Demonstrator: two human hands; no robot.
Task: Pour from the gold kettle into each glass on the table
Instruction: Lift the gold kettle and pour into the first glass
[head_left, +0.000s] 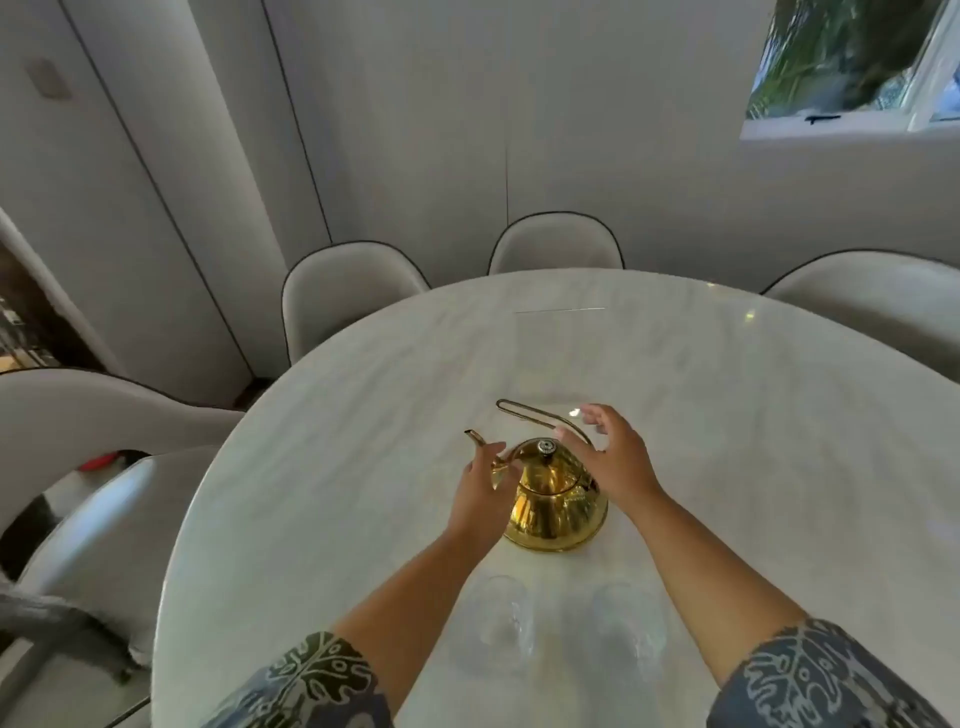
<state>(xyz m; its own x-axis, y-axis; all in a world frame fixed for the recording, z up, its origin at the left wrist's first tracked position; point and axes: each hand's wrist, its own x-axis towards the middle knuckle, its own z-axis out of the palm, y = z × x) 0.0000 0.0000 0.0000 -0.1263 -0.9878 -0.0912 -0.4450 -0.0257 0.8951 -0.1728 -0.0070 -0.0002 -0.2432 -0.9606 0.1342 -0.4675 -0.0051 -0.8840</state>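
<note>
While the gold kettle (558, 499) stands upright near the middle of the white tabletop (779, 441), the person's two hands flank it. The left hand (480, 491) sits against the spout side, its grip loosely spread, holding nothing. The right hand (610, 457) hovers by the wire handle (535, 415), fingers splayed apart. Two clear glasses (501, 621) stand side by side nearer the person, between the patterned sleeves (306, 680).
</note>
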